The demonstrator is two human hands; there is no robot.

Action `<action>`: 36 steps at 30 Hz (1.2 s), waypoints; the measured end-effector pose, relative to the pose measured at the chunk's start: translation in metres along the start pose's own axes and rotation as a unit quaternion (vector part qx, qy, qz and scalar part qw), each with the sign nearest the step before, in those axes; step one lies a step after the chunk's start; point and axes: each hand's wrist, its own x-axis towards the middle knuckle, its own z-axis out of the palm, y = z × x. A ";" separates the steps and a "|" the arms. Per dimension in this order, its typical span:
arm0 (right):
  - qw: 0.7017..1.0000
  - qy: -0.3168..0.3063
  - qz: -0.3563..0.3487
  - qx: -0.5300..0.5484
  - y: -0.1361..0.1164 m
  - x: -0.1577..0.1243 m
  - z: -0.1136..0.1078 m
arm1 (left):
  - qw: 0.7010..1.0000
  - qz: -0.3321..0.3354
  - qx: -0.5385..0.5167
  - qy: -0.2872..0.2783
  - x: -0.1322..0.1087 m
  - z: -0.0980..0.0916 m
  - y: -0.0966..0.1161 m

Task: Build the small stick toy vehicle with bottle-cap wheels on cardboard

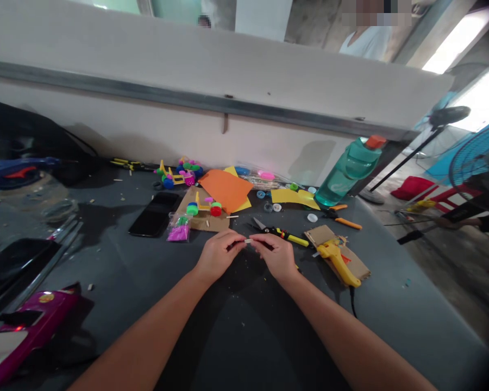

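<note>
Near the middle of the dark table, my left hand (219, 252) and my right hand (276, 255) meet, fingertips pinched on the two ends of a small pale stick (248, 240). Most of the stick is covered by my fingers, so its exact kind does not show. Just beyond my right hand lie pliers or cutters with yellow-and-black handles (295, 238). Past my left hand, a piece of cardboard (222, 224) carries a small yellow frame with green and red bottle-cap wheels (204, 207). A little bag of pink pieces (179, 231) sits beside it.
A yellow glue gun (339, 262) rests on cardboard at right, its cord trailing forward. Behind stand a teal bottle (346, 172) and orange paper (226, 189). Phones (155, 214) and a magenta power strip (36, 323) lie left. A person (367, 41) is beyond the partition.
</note>
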 end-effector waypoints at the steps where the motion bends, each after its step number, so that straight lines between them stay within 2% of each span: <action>1: 1.000 0.000 0.002 0.003 0.000 0.000 0.000 | 1.000 -0.001 0.001 0.001 0.000 0.000 0.000; 7: 0.999 -0.005 0.027 0.017 0.001 0.001 0.001 | 1.000 -0.006 -0.005 0.005 0.001 0.000 0.000; 24: 1.000 0.001 0.003 -0.020 -0.004 0.002 0.002 | 1.000 -0.011 0.002 0.009 -0.001 0.001 0.000; 36: 1.000 -0.002 -0.007 -0.007 0.000 0.001 0.003 | 1.000 -0.023 0.003 0.010 0.000 0.001 -0.001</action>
